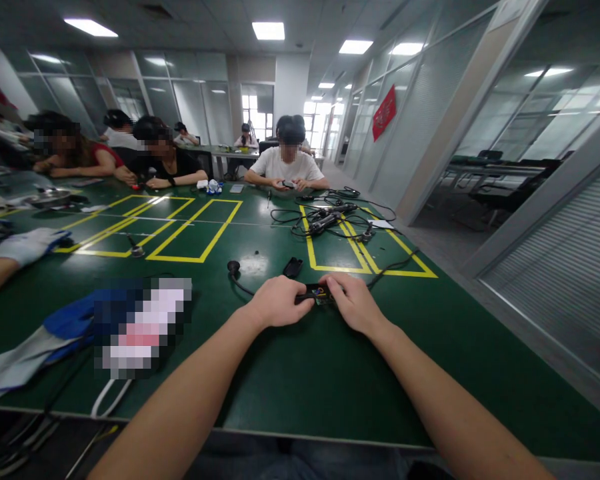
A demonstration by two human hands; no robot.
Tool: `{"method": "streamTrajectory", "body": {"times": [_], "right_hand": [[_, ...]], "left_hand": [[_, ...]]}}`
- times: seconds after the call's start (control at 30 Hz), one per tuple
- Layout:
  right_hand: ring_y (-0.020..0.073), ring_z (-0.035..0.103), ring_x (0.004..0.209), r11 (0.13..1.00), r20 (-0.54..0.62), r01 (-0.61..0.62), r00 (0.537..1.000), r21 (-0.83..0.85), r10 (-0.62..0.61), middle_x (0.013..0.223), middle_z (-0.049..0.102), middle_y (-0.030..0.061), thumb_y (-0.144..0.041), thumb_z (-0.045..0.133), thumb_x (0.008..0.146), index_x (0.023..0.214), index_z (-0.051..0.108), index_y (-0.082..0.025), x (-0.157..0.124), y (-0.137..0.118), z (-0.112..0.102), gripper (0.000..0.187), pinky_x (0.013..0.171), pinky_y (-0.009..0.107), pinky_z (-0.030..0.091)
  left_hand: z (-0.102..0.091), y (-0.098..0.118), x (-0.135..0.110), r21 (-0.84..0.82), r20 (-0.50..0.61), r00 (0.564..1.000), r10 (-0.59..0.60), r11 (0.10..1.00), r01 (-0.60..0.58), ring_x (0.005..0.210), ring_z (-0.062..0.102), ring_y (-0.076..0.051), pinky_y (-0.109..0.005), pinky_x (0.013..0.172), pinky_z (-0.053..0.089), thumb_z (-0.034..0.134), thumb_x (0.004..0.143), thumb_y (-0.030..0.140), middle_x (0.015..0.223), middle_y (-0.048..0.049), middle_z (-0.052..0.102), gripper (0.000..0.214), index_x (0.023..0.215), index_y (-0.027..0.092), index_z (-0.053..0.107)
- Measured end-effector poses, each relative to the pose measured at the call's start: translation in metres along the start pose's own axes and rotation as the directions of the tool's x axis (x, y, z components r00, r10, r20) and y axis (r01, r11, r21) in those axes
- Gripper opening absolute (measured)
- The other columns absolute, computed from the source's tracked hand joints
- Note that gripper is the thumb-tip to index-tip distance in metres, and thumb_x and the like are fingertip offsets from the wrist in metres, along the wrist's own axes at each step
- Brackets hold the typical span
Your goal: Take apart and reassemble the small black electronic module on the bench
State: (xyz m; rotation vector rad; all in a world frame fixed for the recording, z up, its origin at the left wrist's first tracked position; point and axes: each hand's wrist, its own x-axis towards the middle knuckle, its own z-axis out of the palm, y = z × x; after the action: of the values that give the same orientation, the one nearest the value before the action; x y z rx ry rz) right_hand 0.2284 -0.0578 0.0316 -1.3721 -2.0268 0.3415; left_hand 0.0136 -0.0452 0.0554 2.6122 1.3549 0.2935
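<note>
Green table: One glossy, smooth-topped table (pixel 275 400), marked with yellow tape (pixel 400 272), two taped rectangles side by side toward its right edge.
Far edge: One person (pixel 287 165) in a white shirt sits opposite.
Cable heap: Tangled black cords (pixel 330 217) sprawl over the rectangles' far ends.
Left edge: One co-worker's gloved hand (pixel 25 248) reaches in; nearer, blue-and-white fabric (pixel 67 321) lies beside a blurred-out pale item.
Bare hands: Two, left hand (pixel 281 301) and right hand (pixel 354 303), fingers curled on opposite ends of one black case, hiding much of it.
Black case (pixel 323 300): Narrow, open-topped, coloured wires showing; over the table, beyond the near edge's middle.
Cover: One black shell (pixel 293 267), just beyond the hands.
Plug: One rounded black plug (pixel 234 269), corded, left of them.
</note>
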Motion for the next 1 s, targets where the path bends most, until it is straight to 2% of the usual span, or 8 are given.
{"method": "streamTrajectory", "body": {"times": [0.13, 0.23, 0.33, 0.43, 0.63, 0.83, 1.0], "right_hand": [[0.0266, 0.071, 0.099, 0.986, -0.060, -0.101, 0.994, -0.133, 0.094, 0.101, 0.080, 0.0097, -0.037, 0.040, 0.108, 0.100, 0.076, -0.022, 0.006, 0.014, -0.008, 0.040, 0.091, 0.034, 0.051], [0.0245, 0.072, 0.094, 0.985, 0.012, -0.126, 0.992, -0.117, 0.128, 0.098, 0.080, 0.0080, -0.027, 0.052, 0.100, 0.099, 0.076, -0.021, 0.009, 0.026, -0.009, 0.025, 0.087, 0.033, 0.052], [0.0225, 0.073, 0.093, 0.994, 0.087, -0.106, 0.990, -0.022, 0.108, 0.100, 0.081, 0.0064, -0.020, 0.059, 0.093, 0.100, 0.077, -0.021, 0.010, 0.035, -0.008, 0.019, 0.088, 0.033, 0.054], [0.0224, 0.073, 0.092, 0.995, 0.080, -0.098, 0.992, 0.021, 0.096, 0.099, 0.081, 0.0058, -0.020, 0.063, 0.091, 0.100, 0.079, -0.021, 0.010, 0.041, -0.009, 0.018, 0.089, 0.035, 0.057], [0.0240, 0.074, 0.100, 0.997, 0.076, -0.073, 0.994, -0.011, 0.074, 0.106, 0.082, 0.0068, -0.020, 0.065, 0.091, 0.098, 0.082, -0.022, 0.010, 0.040, -0.011, 0.018, 0.094, 0.038, 0.058], [0.0236, 0.075, 0.097, 0.996, 0.035, -0.087, 0.996, -0.031, 0.088, 0.107, 0.082, 0.0071, -0.020, 0.065, 0.091, 0.107, 0.082, -0.023, 0.010, 0.040, -0.008, 0.024, 0.093, 0.039, 0.059], [0.0240, 0.074, 0.101, 0.997, 0.048, -0.069, 0.996, -0.028, 0.071, 0.108, 0.082, 0.0073, -0.018, 0.065, 0.091, 0.103, 0.082, -0.022, 0.010, 0.039, -0.008, 0.021, 0.095, 0.039, 0.058]], "left_hand": [[-0.001, -0.006, 0.003, -0.010, -0.070, 0.991, -0.117, 0.993, 0.117, 0.088, 0.076, -0.028, -0.034, 0.074, 0.050, 0.052, 0.103, 0.051, 0.088, -0.0092, 0.080, 0.041, 0.091, 0.022, 0.078], [0.000, -0.014, 0.005, -0.024, -0.097, 0.978, -0.183, 0.983, 0.181, 0.094, 0.076, -0.029, -0.034, 0.079, 0.052, 0.058, 0.101, 0.048, 0.096, -0.0087, 0.081, 0.032, 0.106, 0.023, 0.077], [0.002, -0.021, 0.005, -0.031, -0.061, 0.982, -0.177, 0.984, 0.176, 0.098, 0.076, -0.029, -0.035, 0.082, 0.053, 0.060, 0.100, 0.041, 0.103, -0.0088, 0.081, 0.027, 0.113, 0.023, 0.075], [0.002, -0.025, 0.005, -0.036, -0.032, 0.987, -0.160, 0.987, 0.159, 0.099, 0.075, -0.028, -0.034, 0.082, 0.053, 0.059, 0.099, 0.035, 0.106, -0.0085, 0.081, 0.022, 0.108, 0.022, 0.075], [-0.001, -0.023, 0.005, -0.027, -0.005, 0.985, -0.175, 0.984, 0.174, 0.097, 0.075, -0.028, -0.034, 0.079, 0.052, 0.060, 0.097, 0.032, 0.103, -0.0075, 0.082, 0.018, 0.100, 0.023, 0.076], [-0.001, -0.024, 0.004, -0.031, -0.034, 0.988, -0.149, 0.989, 0.147, 0.096, 0.076, -0.026, -0.033, 0.080, 0.053, 0.062, 0.096, 0.031, 0.104, -0.0071, 0.083, 0.016, 0.100, 0.023, 0.076], [0.000, -0.025, 0.004, -0.010, -0.041, 0.988, -0.146, 0.989, 0.146, 0.097, 0.076, -0.027, -0.034, 0.081, 0.053, 0.062, 0.096, 0.030, 0.103, -0.0075, 0.083, 0.017, 0.102, 0.023, 0.077]]}}
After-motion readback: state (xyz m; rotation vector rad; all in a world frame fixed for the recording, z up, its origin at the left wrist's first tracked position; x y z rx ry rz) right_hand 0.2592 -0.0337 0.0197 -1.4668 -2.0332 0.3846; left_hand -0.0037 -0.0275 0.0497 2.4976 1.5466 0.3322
